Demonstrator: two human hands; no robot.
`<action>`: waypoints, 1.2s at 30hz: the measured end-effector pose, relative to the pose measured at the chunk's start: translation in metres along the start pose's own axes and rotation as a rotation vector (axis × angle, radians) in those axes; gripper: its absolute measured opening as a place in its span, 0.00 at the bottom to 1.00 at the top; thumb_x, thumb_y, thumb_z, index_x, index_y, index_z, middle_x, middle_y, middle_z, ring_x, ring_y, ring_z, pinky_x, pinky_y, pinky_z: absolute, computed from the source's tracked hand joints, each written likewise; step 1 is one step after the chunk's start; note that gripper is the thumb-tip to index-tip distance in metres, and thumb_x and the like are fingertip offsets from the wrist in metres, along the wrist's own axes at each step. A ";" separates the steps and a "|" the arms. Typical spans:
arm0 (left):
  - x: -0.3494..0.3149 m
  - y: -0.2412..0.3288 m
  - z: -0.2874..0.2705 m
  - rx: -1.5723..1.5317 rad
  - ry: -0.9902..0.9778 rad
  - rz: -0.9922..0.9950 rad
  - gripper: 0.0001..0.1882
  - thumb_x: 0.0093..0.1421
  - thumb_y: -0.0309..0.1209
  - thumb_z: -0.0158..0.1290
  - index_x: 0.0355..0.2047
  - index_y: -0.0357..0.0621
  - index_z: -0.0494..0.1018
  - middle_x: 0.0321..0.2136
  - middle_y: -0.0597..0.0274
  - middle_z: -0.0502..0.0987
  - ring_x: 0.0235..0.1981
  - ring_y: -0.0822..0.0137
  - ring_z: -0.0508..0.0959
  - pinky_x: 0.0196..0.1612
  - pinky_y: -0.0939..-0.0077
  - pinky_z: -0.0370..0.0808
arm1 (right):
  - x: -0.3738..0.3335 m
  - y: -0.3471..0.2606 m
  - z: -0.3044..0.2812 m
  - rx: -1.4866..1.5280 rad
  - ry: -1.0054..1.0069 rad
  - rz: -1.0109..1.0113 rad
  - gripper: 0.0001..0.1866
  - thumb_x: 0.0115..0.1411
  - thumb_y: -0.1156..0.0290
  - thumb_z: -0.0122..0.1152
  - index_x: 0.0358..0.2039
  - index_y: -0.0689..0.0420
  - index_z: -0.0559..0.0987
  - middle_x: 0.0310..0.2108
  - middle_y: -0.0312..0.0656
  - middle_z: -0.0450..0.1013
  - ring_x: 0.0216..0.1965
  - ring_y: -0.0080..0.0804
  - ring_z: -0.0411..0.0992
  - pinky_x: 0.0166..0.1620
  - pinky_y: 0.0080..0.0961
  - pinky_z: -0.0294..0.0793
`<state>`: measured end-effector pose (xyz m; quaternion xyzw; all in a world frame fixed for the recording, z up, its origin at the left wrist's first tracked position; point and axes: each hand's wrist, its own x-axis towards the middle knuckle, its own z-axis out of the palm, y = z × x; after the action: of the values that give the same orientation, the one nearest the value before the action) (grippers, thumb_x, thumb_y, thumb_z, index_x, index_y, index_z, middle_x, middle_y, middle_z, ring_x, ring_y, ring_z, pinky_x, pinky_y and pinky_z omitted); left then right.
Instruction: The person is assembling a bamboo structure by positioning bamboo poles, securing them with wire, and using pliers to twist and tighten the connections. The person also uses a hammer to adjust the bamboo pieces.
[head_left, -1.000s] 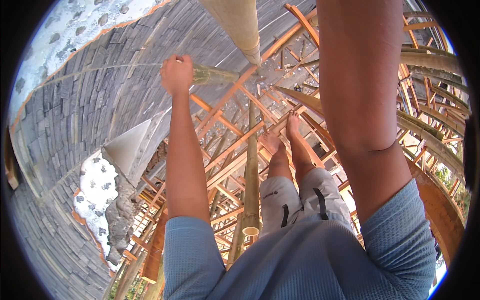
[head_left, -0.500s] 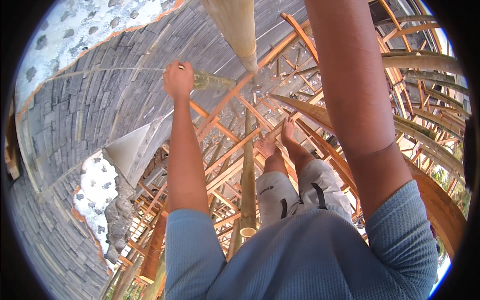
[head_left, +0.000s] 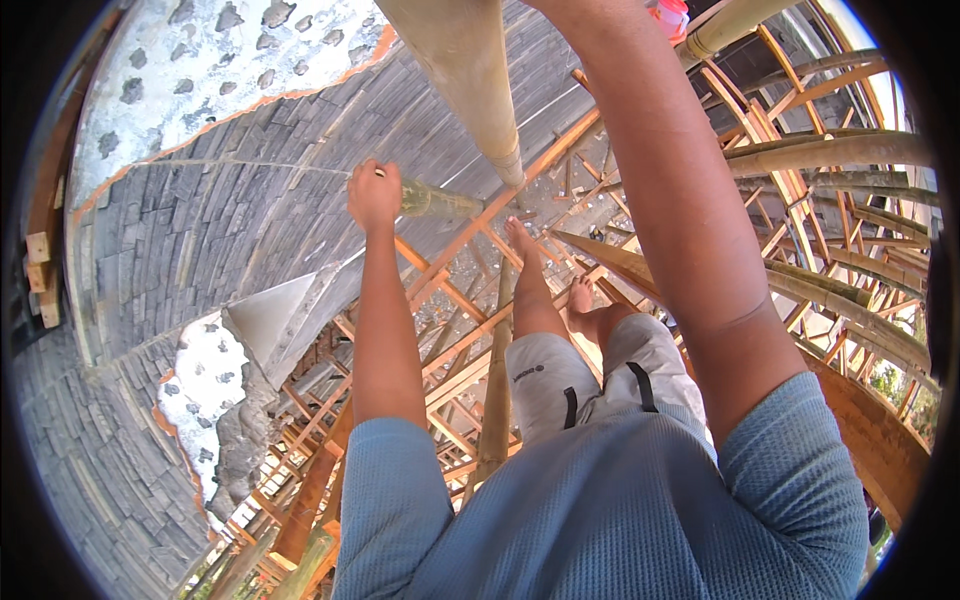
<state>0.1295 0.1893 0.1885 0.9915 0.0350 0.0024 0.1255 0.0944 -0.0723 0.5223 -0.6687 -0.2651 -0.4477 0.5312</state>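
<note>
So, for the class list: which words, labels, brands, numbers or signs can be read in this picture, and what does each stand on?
Pale shorts, left leg: a small dark printed mark, too small to read surely.
Pink object at the top edge: no legible text.
Grey wall and bamboo pole by the left hand: no writing seen.
Nothing can be quoted.

So my bare left arm (head_left: 387, 330), blue waffle-knit sleeve at the top, runs pretty straight from 7 o'clock up to about 10:30, where the bare left hand (head_left: 375, 198) has its fingers curled in, back of the hand showing. Bare right arm (head_left: 690, 190) comes from 4 o'clock, bends a little, then exits near 12:30, hand out of view.
</note>
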 end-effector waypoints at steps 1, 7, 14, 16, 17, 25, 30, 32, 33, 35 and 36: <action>0.000 0.000 0.000 -0.010 -0.003 0.000 0.16 0.60 0.45 0.48 0.36 0.49 0.79 0.45 0.60 0.79 0.50 0.51 0.76 0.51 0.51 0.73 | 0.001 -0.002 -0.002 -0.001 -0.002 0.001 0.34 0.54 0.57 0.70 0.53 0.68 0.71 0.42 0.47 0.75 0.39 0.33 0.77 0.43 0.29 0.80; -0.001 0.002 -0.003 -0.037 -0.006 -0.009 0.16 0.59 0.44 0.49 0.35 0.47 0.79 0.45 0.59 0.79 0.50 0.51 0.76 0.52 0.51 0.73 | 0.005 -0.007 -0.004 0.046 0.010 0.211 0.37 0.53 0.57 0.72 0.54 0.68 0.66 0.45 0.48 0.74 0.43 0.33 0.76 0.46 0.30 0.80; 0.002 0.004 -0.001 -0.032 0.008 0.010 0.16 0.60 0.44 0.49 0.36 0.48 0.79 0.45 0.60 0.79 0.50 0.51 0.76 0.52 0.52 0.73 | 0.000 -0.011 -0.010 0.036 0.001 0.148 0.44 0.51 0.54 0.74 0.59 0.68 0.63 0.51 0.54 0.73 0.52 0.40 0.74 0.56 0.34 0.75; 0.001 0.006 0.002 -0.048 0.022 0.024 0.16 0.60 0.44 0.49 0.36 0.48 0.79 0.44 0.60 0.79 0.50 0.51 0.76 0.52 0.51 0.73 | 0.002 -0.009 -0.016 0.086 -0.039 0.166 0.46 0.50 0.53 0.74 0.61 0.68 0.62 0.53 0.55 0.72 0.54 0.41 0.73 0.58 0.35 0.74; 0.002 0.007 0.003 -0.053 0.021 0.031 0.16 0.60 0.44 0.49 0.36 0.48 0.79 0.44 0.60 0.79 0.50 0.51 0.76 0.52 0.51 0.73 | 0.003 -0.009 -0.020 0.089 -0.058 0.172 0.47 0.50 0.53 0.73 0.61 0.68 0.61 0.54 0.56 0.71 0.55 0.42 0.72 0.59 0.37 0.73; -0.001 0.000 0.003 -0.036 0.015 0.006 0.15 0.60 0.44 0.50 0.35 0.49 0.79 0.44 0.60 0.79 0.50 0.51 0.76 0.50 0.50 0.73 | 0.000 -0.007 -0.016 0.007 -0.081 0.171 0.50 0.50 0.53 0.70 0.65 0.69 0.57 0.58 0.60 0.67 0.60 0.47 0.69 0.63 0.45 0.69; -0.001 -0.003 0.002 -0.044 0.034 0.035 0.14 0.61 0.44 0.50 0.36 0.50 0.78 0.42 0.59 0.79 0.49 0.50 0.76 0.49 0.50 0.73 | 0.004 -0.004 -0.021 0.095 -0.109 0.161 0.47 0.51 0.54 0.70 0.62 0.71 0.59 0.55 0.62 0.70 0.58 0.49 0.71 0.62 0.44 0.71; -0.008 -0.009 0.003 -0.038 0.029 0.041 0.14 0.62 0.44 0.50 0.36 0.50 0.78 0.42 0.59 0.79 0.49 0.50 0.76 0.49 0.49 0.74 | 0.004 -0.006 -0.028 0.245 -0.166 0.228 0.47 0.51 0.54 0.70 0.61 0.71 0.59 0.54 0.63 0.71 0.56 0.50 0.72 0.61 0.43 0.72; -0.008 -0.009 0.004 -0.024 0.036 0.049 0.14 0.62 0.44 0.50 0.36 0.50 0.78 0.42 0.59 0.79 0.49 0.50 0.76 0.49 0.50 0.74 | 0.011 -0.005 -0.033 0.326 -0.192 0.285 0.47 0.51 0.54 0.70 0.61 0.71 0.59 0.53 0.63 0.71 0.55 0.50 0.73 0.60 0.43 0.73; -0.008 -0.011 0.004 0.001 0.040 0.049 0.13 0.62 0.43 0.50 0.36 0.50 0.78 0.41 0.59 0.79 0.49 0.50 0.76 0.48 0.50 0.74 | 0.023 -0.003 -0.039 0.487 -0.245 0.399 0.47 0.51 0.54 0.70 0.61 0.71 0.58 0.53 0.63 0.71 0.54 0.50 0.75 0.58 0.43 0.74; -0.007 -0.005 0.003 0.009 0.029 0.060 0.13 0.63 0.42 0.49 0.36 0.49 0.78 0.41 0.59 0.79 0.49 0.50 0.76 0.48 0.50 0.74 | 0.018 0.003 -0.037 0.391 -0.220 0.274 0.47 0.52 0.53 0.71 0.61 0.71 0.58 0.53 0.62 0.72 0.53 0.50 0.75 0.57 0.42 0.75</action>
<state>0.1217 0.1929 0.1840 0.9925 0.0070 0.0205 0.1203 0.0932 -0.1105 0.5376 -0.6276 -0.3098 -0.2366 0.6739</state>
